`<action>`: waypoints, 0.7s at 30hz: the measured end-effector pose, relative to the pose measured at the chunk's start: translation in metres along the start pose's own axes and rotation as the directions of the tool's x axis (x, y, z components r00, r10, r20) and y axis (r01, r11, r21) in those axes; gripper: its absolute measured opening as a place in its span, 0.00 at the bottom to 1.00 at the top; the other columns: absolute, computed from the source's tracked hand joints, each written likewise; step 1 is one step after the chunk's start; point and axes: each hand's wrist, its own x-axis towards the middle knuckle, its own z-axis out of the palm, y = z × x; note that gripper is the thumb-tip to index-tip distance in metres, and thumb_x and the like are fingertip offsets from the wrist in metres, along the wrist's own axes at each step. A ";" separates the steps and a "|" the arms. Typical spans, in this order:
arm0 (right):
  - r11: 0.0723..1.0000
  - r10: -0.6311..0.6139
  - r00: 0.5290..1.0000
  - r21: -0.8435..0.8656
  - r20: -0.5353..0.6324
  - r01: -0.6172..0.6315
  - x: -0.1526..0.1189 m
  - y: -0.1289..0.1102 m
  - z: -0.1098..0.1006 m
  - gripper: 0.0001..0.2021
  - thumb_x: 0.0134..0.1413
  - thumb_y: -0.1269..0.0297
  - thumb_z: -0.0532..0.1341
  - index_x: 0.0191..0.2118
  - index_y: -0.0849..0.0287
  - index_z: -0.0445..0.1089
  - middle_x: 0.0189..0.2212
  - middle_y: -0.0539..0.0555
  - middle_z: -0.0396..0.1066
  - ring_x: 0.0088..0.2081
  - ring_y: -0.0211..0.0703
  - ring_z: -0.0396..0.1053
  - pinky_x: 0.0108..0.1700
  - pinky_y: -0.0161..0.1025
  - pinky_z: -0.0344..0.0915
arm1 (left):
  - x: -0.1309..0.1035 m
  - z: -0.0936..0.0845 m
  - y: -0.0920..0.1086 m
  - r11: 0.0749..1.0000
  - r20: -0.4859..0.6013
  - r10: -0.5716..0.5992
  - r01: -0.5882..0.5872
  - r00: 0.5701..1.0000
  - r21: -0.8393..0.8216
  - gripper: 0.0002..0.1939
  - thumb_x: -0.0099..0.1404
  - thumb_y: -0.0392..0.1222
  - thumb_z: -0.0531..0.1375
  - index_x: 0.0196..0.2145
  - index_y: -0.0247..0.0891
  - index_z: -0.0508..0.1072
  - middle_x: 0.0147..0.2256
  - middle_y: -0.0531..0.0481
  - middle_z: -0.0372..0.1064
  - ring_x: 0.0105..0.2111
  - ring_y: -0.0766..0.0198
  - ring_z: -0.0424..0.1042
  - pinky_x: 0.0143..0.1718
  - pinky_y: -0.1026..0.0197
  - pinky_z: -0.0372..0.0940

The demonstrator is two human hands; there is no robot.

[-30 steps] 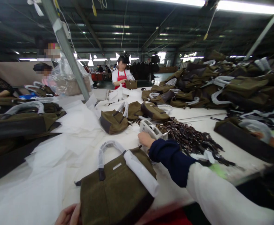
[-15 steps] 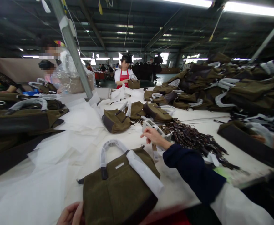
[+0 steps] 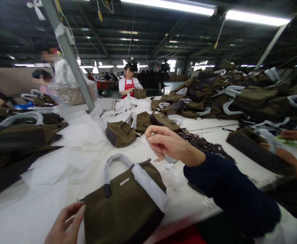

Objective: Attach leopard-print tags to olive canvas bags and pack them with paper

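Note:
An olive-green handbag [image 3: 123, 203] with a dark base lies in front of me, its looped handles wrapped in white film. My left hand [image 3: 68, 222] is closed on the bag's left edge, the thumb near its upper corner. Above the table, beyond the bag's right corner, my right hand [image 3: 172, 144] is raised with fingers pinched together. A thin thread-like line seems to hang below its fingertips, but what they hold is too small to make out. Behind that hand lies a heap of dark brown straps [image 3: 204, 144], partly hidden.
White paper sheets [image 3: 69, 159] spread over the table's left side. Several more handbags [image 3: 121, 132] stand beyond, with a large pile [image 3: 260, 98] at the back right. Another person's hands [image 3: 291, 159] work on a bag at right. A slanted metal post [image 3: 72, 57] rises at left.
My right hand has come back nearer to me and higher, away from the straps, its fingers now pinched. My left hand has moved slightly up along the bag's edge. The view has shifted.

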 end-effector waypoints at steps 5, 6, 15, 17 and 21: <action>0.902 0.420 0.830 -0.067 0.368 -0.427 0.048 0.064 0.066 0.04 0.54 0.68 0.60 0.32 0.59 0.63 0.16 0.43 0.62 0.15 0.29 0.53 0.16 0.25 0.56 | 0.047 0.030 0.044 0.990 0.265 0.107 -0.127 0.958 0.061 0.31 0.49 0.61 0.60 0.43 0.34 0.72 0.44 0.35 0.75 0.44 0.45 0.75 0.44 0.49 0.69; 0.855 0.518 0.780 -0.167 0.352 -0.492 0.059 0.084 0.074 0.04 0.54 0.68 0.60 0.31 0.60 0.64 0.16 0.43 0.63 0.14 0.29 0.54 0.16 0.26 0.58 | 0.056 0.038 0.046 0.989 0.279 0.100 -0.126 0.955 0.073 0.31 0.47 0.58 0.61 0.42 0.32 0.73 0.40 0.35 0.76 0.41 0.44 0.76 0.45 0.48 0.68; 0.731 0.664 0.742 -0.287 0.089 -0.619 0.102 0.185 0.065 0.09 0.57 0.78 0.56 0.26 0.64 0.62 0.18 0.49 0.67 0.18 0.33 0.66 0.24 0.32 0.71 | 0.081 0.053 0.034 0.991 0.510 0.118 -0.069 0.852 -0.112 0.15 0.46 0.46 0.63 0.30 0.34 0.76 0.30 0.45 0.78 0.32 0.54 0.75 0.37 0.57 0.66; 0.730 0.665 0.743 -0.273 0.076 -0.626 0.100 0.190 0.063 0.09 0.58 0.78 0.55 0.26 0.63 0.62 0.20 0.50 0.69 0.21 0.34 0.69 0.27 0.32 0.72 | 0.078 0.048 0.038 0.984 0.540 0.139 -0.057 0.830 -0.166 0.14 0.47 0.45 0.62 0.30 0.34 0.75 0.30 0.46 0.77 0.32 0.56 0.75 0.37 0.58 0.66; 0.723 0.665 0.746 -0.284 0.041 -0.629 0.101 0.198 0.065 0.08 0.58 0.77 0.57 0.28 0.62 0.62 0.20 0.48 0.68 0.22 0.34 0.70 0.27 0.31 0.71 | 0.073 0.040 0.046 0.968 0.586 0.192 -0.052 0.787 -0.247 0.13 0.50 0.43 0.61 0.34 0.35 0.74 0.33 0.46 0.77 0.34 0.58 0.74 0.39 0.58 0.66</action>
